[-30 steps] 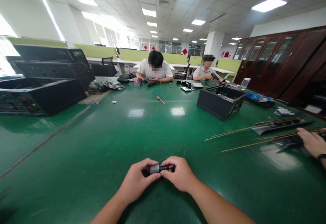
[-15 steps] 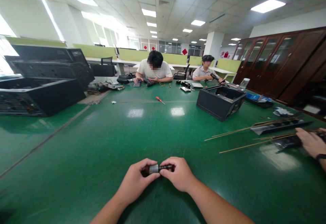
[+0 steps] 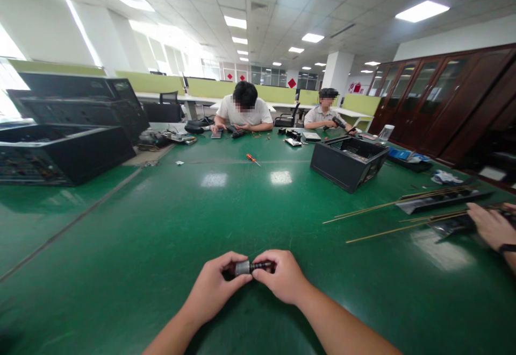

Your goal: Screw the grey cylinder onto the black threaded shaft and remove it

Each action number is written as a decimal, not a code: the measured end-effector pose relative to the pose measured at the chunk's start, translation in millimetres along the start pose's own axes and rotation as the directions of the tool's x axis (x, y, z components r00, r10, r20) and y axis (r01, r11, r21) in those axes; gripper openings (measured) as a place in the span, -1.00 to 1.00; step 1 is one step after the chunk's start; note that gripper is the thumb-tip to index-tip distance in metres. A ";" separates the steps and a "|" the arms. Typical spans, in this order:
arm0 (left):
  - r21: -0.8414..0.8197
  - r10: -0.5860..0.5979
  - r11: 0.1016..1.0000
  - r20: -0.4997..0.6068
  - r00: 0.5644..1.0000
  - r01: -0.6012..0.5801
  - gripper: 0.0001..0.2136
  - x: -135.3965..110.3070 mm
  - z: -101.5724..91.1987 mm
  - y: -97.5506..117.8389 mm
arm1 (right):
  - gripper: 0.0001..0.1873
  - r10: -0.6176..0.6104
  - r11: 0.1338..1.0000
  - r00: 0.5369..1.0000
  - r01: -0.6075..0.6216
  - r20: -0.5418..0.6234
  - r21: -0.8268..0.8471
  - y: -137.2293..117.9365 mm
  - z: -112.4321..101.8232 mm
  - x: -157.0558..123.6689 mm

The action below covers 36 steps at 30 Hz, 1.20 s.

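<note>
Close above the green table, my left hand (image 3: 213,282) pinches a silvery metal cylinder (image 3: 243,268) between thumb and fingers. From the cylinder's right end sticks a dark, ringed shaft (image 3: 260,265), held by the thumb and fingertips of my right hand (image 3: 284,277). The two form one in-line piece, lying level, and look like a small motor or spindle; its exact kind I cannot make out. My fingers hide both of its ends. Both hands are closed and their fingertips almost meet at the middle of the piece.
An orange-handled screwdriver (image 3: 253,159) lies mid-table. Black computer cases stand at right (image 3: 349,162) and left (image 3: 64,153). Thin brass-coloured rods (image 3: 374,235) lie at right beside another person's hand (image 3: 492,225). Two people sit across the green table (image 3: 141,226).
</note>
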<state>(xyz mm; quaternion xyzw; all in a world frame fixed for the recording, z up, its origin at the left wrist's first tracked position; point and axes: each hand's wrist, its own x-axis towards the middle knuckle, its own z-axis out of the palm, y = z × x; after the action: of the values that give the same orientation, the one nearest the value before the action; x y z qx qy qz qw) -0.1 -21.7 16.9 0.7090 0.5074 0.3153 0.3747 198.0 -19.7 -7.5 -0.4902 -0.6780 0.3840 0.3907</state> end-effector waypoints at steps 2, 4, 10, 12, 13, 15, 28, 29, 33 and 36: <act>0.000 0.000 1.000 -0.006 1.000 0.000 -0.76 0.9 0.0 -0.3 | -0.82 0.001 1.000 1.000 -0.001 0.001 0.004 -0.4 0.2 -0.1; -0.002 -0.003 1.000 -0.011 1.000 0.003 -0.76 1.8 0.1 -1.3 | -0.83 0.002 1.000 1.000 -0.002 -0.001 0.003 -1.0 0.3 -0.6; -0.005 -0.002 1.000 -0.004 1.000 0.002 -0.76 2.9 0.0 -3.1 | -0.84 0.009 1.000 1.000 -0.009 -0.003 -0.008 -1.0 0.4 -1.3; 0.001 0.001 1.000 -0.003 1.000 -0.001 -0.75 2.7 -0.3 -3.1 | -0.84 0.005 1.000 1.000 -0.005 -0.006 -0.008 -0.4 0.6 -1.2; 0.003 0.001 1.000 -0.004 1.000 -0.001 -0.75 2.5 -0.4 -3.1 | -0.85 0.003 1.000 1.000 -0.003 -0.008 -0.008 -0.2 0.8 -1.1; 0.006 -0.001 1.000 -0.005 1.000 0.001 -0.75 1.9 -0.4 -3.4 | -0.85 0.001 1.000 1.000 -0.001 -0.012 -0.007 0.2 0.9 -1.2; 0.015 -0.004 1.000 -0.007 1.000 0.004 -0.75 2.0 -0.7 -1.0 | -0.85 -0.002 0.999 1.000 0.002 -0.006 -0.032 0.8 1.5 -0.9; 0.017 -0.005 1.000 -0.007 1.000 0.005 -0.75 2.1 -0.7 -1.0 | -0.85 -0.001 1.000 1.000 0.001 -0.008 -0.030 0.7 1.4 -0.9; 0.026 -0.004 1.000 -0.005 1.000 0.004 -0.74 1.8 -0.9 -0.5 | -0.85 0.002 1.000 1.000 -0.002 -0.006 -0.025 -0.2 1.1 -1.3; 0.035 0.001 0.999 -0.003 1.000 -0.001 -0.74 1.2 -1.2 -0.1 | -0.85 0.012 1.000 1.000 -0.012 0.000 -0.021 -1.3 1.0 -1.3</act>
<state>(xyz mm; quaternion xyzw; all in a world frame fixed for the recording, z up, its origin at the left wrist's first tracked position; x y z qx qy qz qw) -0.9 -20.2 17.6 0.7153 0.5129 0.3078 0.3614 197.0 -21.4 -6.9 -0.4986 -0.6789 0.3790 0.3831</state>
